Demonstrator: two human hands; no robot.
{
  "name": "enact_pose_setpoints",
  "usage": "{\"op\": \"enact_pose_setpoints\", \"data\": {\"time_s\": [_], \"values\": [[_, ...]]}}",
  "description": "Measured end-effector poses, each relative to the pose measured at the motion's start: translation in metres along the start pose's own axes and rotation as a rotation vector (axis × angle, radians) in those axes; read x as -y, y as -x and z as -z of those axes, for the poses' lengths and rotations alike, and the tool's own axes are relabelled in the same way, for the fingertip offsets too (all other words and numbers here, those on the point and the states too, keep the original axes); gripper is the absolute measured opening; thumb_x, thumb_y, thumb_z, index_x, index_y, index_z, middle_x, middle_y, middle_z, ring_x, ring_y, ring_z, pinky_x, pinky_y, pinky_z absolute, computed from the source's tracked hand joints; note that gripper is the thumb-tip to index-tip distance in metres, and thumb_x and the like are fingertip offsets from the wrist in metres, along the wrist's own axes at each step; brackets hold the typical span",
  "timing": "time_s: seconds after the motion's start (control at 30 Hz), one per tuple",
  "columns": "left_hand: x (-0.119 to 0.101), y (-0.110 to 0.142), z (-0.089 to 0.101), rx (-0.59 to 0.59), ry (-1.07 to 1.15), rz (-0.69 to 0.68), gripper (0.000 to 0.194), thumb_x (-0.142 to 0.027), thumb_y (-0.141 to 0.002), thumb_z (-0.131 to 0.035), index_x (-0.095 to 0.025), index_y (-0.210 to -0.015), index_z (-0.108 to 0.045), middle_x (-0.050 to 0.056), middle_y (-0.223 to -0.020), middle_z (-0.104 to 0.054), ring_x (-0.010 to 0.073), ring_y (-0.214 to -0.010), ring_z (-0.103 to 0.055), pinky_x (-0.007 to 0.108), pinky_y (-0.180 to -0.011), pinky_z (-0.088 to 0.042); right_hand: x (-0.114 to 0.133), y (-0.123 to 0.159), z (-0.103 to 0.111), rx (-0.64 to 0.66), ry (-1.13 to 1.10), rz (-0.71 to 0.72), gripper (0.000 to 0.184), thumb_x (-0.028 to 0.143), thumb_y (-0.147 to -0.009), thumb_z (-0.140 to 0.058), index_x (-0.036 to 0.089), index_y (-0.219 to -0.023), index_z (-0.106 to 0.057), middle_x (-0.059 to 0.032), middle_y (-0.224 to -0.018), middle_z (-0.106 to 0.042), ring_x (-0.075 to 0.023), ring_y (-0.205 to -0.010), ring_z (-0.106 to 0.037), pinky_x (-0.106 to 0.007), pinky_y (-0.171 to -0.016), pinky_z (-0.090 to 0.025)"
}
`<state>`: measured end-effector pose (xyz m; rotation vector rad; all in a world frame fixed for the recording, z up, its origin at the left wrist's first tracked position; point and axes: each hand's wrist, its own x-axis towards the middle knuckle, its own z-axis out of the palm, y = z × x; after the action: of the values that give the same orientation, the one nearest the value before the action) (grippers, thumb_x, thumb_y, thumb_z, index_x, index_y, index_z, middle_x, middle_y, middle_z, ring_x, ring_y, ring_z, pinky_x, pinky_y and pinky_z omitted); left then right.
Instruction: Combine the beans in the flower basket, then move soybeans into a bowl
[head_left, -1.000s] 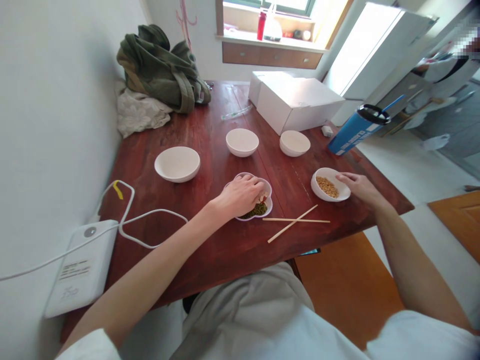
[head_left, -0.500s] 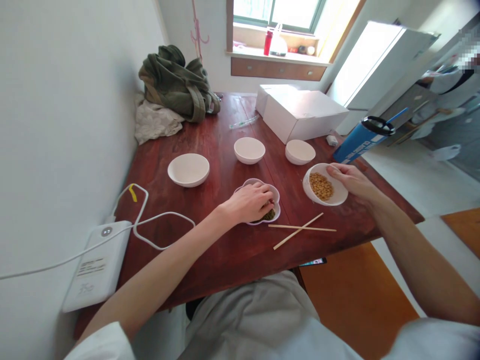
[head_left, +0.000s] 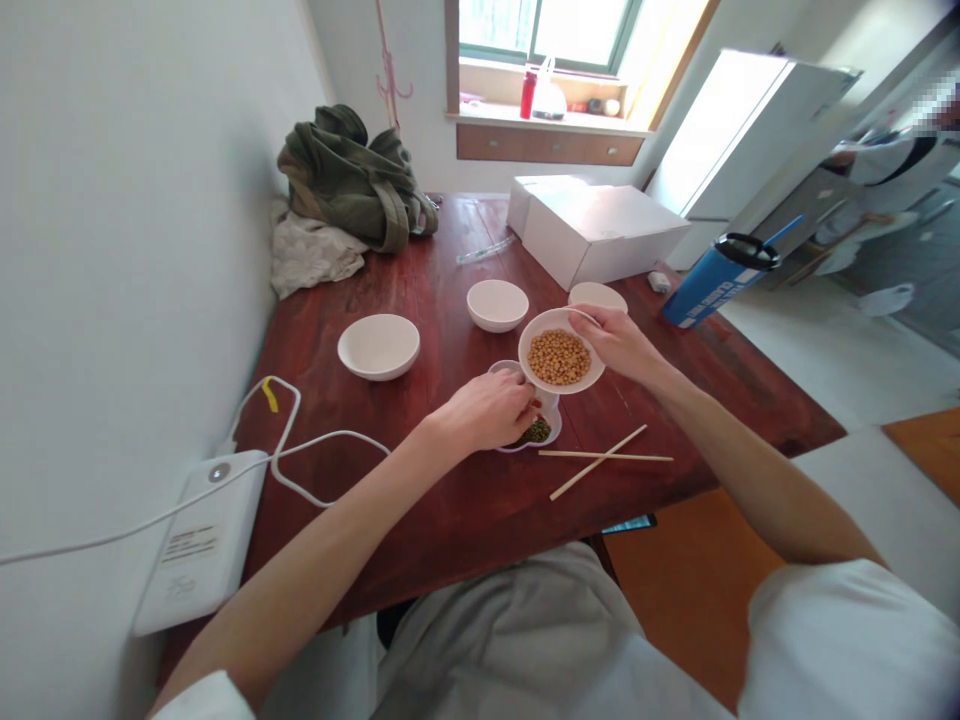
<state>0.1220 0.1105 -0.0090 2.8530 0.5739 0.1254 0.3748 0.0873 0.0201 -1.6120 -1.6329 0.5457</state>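
My right hand (head_left: 611,338) grips the rim of a white bowl (head_left: 562,388) that holds tan soybeans (head_left: 559,357). The bowl is held up and tilted towards me, over the right edge of a scalloped dish (head_left: 556,418). Over that dish is my left hand (head_left: 491,408), its fingers curled down into it. Small green beans (head_left: 538,431) show in the dish's near section; my hand and the bowl hide much of the rest. Whether anything is between my left fingertips cannot be made out. Two crossed chopsticks (head_left: 606,456) lie just right of the dish.
White bowls stand at the left (head_left: 379,347), the middle (head_left: 497,305) and the right (head_left: 598,294), the last partly hidden. Farther back are a white box (head_left: 600,225), a blue tumbler (head_left: 712,280) and a green bag (head_left: 349,175). A power bank (head_left: 199,540) with a cable lies left.
My right hand has brought the bowl of soybeans leftward, from beside the dish to over its edge. My left hand has stayed at the dish, shifting slightly left.
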Motion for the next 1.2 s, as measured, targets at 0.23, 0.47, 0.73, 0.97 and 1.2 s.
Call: {"op": "enact_pose_setpoints", "data": {"time_s": [0.23,0.47,0.73,0.97,1.2], "values": [[0.001,-0.012,-0.013,-0.072,0.023,-0.132,0.029,-0.034,-0.112,-0.055,-0.016,-0.125,-0.074,0.015,-0.136,-0.076,0.0312,-0.130,-0.072,0.045,-0.115,-0.056,-0.007,-0.002,0.006,-0.069,-0.073,-0.042,0.053,0.069,-0.100,-0.059,0.022,-0.103,-0.083,-0.0064,-0.097,-0.080,-0.0290,-0.096,-0.072,-0.041,-0.089,-0.057],[0.004,-0.017,-0.020,-0.024,-0.006,-0.106,0.033,-0.026,-0.114,-0.046,-0.015,-0.115,-0.077,0.016,-0.132,-0.080,0.0312,-0.123,-0.077,0.044,-0.109,-0.058,-0.003,0.003,-0.003,-0.075,-0.013,0.014,0.042,0.052,-0.103,-0.057,0.022,-0.112,-0.084,-0.0086,-0.111,-0.085,-0.0323,-0.109,-0.075,-0.046,-0.101,-0.053],[0.000,-0.013,-0.014,0.046,-0.012,-0.019,0.029,-0.024,-0.104,-0.057,-0.016,-0.093,-0.083,0.016,-0.109,-0.086,0.0324,-0.101,-0.083,0.043,-0.089,-0.064,-0.001,0.009,-0.012,-0.119,0.076,0.079,0.037,0.044,-0.105,-0.056,0.022,-0.112,-0.085,-0.0115,-0.118,-0.084,-0.0324,-0.116,-0.074,-0.048,-0.107,-0.053],[-0.005,-0.009,-0.003,0.112,-0.007,0.045,0.030,-0.026,-0.103,-0.057,-0.015,-0.097,-0.084,0.018,-0.108,-0.086,0.0328,-0.099,-0.084,0.041,-0.088,-0.065,0.009,0.018,-0.016,-0.144,0.198,0.141,0.036,0.038,-0.105,-0.056,0.020,-0.118,-0.085,-0.0135,-0.120,-0.082,-0.0321,-0.112,-0.075,-0.050,-0.107,-0.055],[-0.005,-0.007,0.004,0.143,0.009,0.074,0.030,-0.025,-0.101,-0.058,-0.013,-0.098,-0.085,0.019,-0.106,-0.086,0.0332,-0.097,-0.083,0.039,-0.084,-0.063,0.025,0.023,-0.019,-0.162,0.369,0.200,0.034,0.036,-0.108,-0.056,0.022,-0.126,-0.082,-0.0134,-0.126,-0.079,-0.0325,-0.110,-0.076,-0.049,-0.100,-0.058]]}}
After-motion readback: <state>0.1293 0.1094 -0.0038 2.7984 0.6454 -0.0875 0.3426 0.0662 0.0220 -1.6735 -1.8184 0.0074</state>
